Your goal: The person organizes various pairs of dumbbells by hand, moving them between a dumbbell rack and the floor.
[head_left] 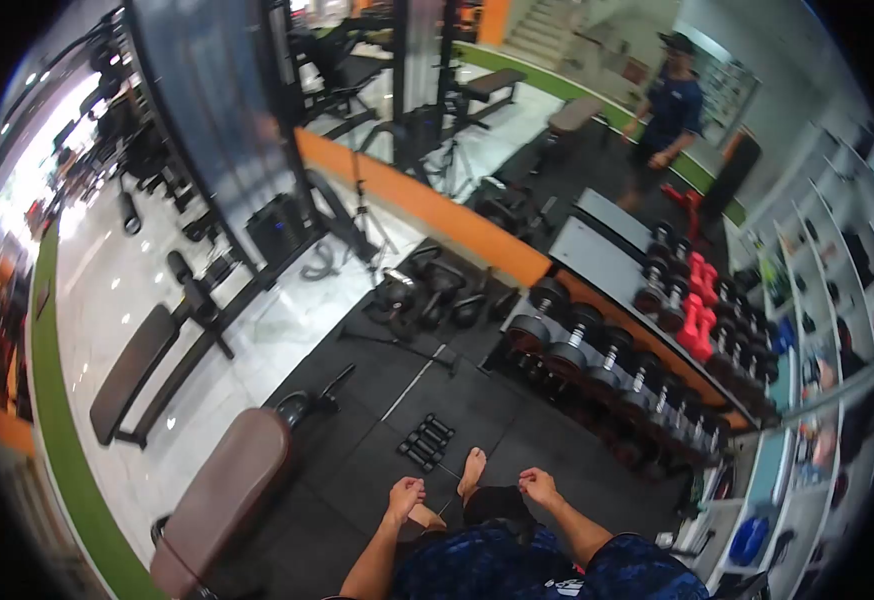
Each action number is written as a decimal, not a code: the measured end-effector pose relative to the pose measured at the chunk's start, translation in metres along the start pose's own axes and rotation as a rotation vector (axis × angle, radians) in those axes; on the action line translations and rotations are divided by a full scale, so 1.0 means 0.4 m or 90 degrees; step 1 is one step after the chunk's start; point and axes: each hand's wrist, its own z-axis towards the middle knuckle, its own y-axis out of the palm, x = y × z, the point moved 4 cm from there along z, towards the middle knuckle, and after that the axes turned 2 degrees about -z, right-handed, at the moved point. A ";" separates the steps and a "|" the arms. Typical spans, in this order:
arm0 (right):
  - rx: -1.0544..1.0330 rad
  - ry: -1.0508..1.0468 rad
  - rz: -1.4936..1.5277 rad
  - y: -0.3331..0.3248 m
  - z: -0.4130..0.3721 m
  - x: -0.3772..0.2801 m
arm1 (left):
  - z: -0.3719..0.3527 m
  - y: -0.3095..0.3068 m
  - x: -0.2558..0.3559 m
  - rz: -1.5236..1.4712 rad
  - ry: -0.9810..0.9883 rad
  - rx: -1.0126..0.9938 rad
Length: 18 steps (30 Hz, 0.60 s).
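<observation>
The left hand (406, 497) is hanging over the lap, its fingers curling loosely, about half open, and it is showing nothing in its hold; the right hand (537, 486) is hovering apart from it, fingers bending in the same slack way, also appearing empty. One bare foot (472, 470) is resting on the dark floor mat (357, 490). Just ahead, nearest to the left hand, small black dumbbells (426, 442) are lying side by side on the mat; I'm counting what looks like four, none of them being held or lifted. One brown bench (227, 500) is standing to the left, and another bench (135, 375) is standing beyond it. To the right, a rack (492, 360) is carrying larger dumbbells, too closely packed to count. Beyond the mat's dumbbells, several kettlebells (447, 285) are sitting in a cluster, their number unclear. Farther off, a mirror (547, 160) is reflecting one person (675, 110).
</observation>
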 end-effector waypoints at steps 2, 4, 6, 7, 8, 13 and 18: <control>0.048 0.032 0.056 -0.028 -0.045 0.056 | 0.018 0.024 0.015 0.021 0.003 -0.026; 0.094 0.057 0.118 -0.049 -0.077 0.107 | 0.034 0.062 0.032 0.061 -0.001 -0.047; 0.137 0.077 0.184 -0.079 -0.103 0.141 | 0.024 0.127 0.074 0.110 -0.005 -0.090; 0.156 0.072 0.208 -0.096 -0.109 0.148 | 0.021 0.167 0.106 0.131 -0.004 -0.110; 0.175 0.066 0.231 -0.117 -0.112 0.151 | 0.019 0.214 0.134 0.125 0.007 -0.131; 0.254 0.016 0.386 -0.244 -0.095 0.219 | 0.021 0.486 0.210 0.129 0.062 -0.249; 0.286 0.003 0.472 -0.476 -0.101 0.241 | 0.038 0.812 0.245 0.151 0.106 -0.339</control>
